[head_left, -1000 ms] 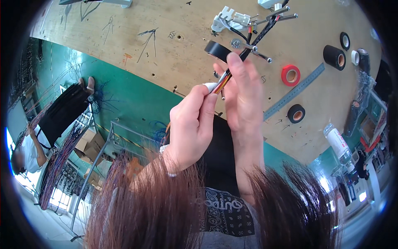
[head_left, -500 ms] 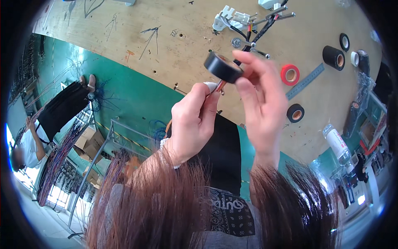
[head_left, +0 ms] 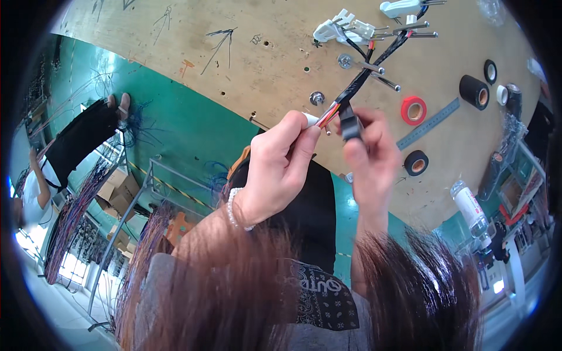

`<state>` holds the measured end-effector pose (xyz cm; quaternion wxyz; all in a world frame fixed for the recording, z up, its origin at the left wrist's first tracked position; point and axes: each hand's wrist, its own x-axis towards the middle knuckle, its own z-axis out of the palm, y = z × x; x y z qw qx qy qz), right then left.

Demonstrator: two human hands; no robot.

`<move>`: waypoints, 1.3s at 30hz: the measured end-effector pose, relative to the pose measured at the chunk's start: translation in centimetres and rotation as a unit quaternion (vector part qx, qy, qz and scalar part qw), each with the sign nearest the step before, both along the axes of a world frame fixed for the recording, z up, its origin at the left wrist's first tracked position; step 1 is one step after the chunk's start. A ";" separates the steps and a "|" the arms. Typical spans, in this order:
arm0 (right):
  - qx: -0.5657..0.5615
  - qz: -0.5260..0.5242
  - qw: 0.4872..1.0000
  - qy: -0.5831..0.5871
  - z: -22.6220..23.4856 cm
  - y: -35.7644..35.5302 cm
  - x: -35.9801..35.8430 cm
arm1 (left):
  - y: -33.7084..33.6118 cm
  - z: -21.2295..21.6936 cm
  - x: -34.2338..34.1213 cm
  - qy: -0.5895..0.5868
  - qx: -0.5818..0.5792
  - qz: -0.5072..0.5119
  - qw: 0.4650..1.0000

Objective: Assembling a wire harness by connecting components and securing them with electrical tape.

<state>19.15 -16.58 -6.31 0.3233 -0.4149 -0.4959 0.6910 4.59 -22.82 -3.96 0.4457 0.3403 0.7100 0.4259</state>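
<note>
My left hand [head_left: 278, 164] pinches a bundle of coloured wires [head_left: 329, 116], with a small white piece [head_left: 311, 120] by its thumb and forefinger. Just right of it, my right hand [head_left: 373, 153], slightly blurred, grips a roll of black tape [head_left: 350, 125] held against the bundle. Beyond the roll, the wires continue as a black-wrapped stretch [head_left: 355, 86] that slants up and right between metal pegs [head_left: 391, 82] on the board. At its far end the branches reach white connectors [head_left: 342, 28].
On the wooden board [head_left: 234, 64] to the right lie a red tape roll [head_left: 414, 110], a grey ruler [head_left: 430, 124], a black tape roll [head_left: 416, 163] and a wider black roll [head_left: 474, 92]. A plastic bottle [head_left: 470, 205] is at lower right. Another person [head_left: 35, 187] is at far left, near hanging wires.
The tape roll has swung from above the bundle down to its right side, now seen edge-on. My right hand has lowered, and more of the wrapped stretch shows.
</note>
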 end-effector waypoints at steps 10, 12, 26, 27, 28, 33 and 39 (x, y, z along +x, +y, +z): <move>-0.235 -0.097 0.965 -0.061 0.0 1.7 -5.9 | -0.4 0.1 0.1 -0.013 0.020 0.011 1.000; -0.227 -0.076 0.971 -0.019 -1.6 1.7 -4.7 | 0.3 -0.3 -0.1 -0.047 0.004 0.014 0.999; 0.135 0.072 0.943 -0.294 6.7 1.3 -7.1 | -0.9 -0.1 -0.8 0.142 0.059 -0.052 0.987; 0.188 0.087 0.919 -0.336 7.1 1.0 -7.6 | -1.2 0.0 -0.7 0.145 0.089 -0.051 0.984; 0.161 0.112 0.916 -0.350 7.5 0.6 -7.8 | 0.0 1.1 -0.9 0.118 0.089 -0.012 0.989; 0.117 -0.101 0.969 -0.194 5.9 -1.1 -5.1 | 0.4 1.6 -1.7 -0.067 -0.076 0.028 0.994; -0.207 0.011 0.976 0.062 0.5 1.5 -3.9 | 2.9 1.0 -5.5 -0.162 -0.082 -0.052 0.982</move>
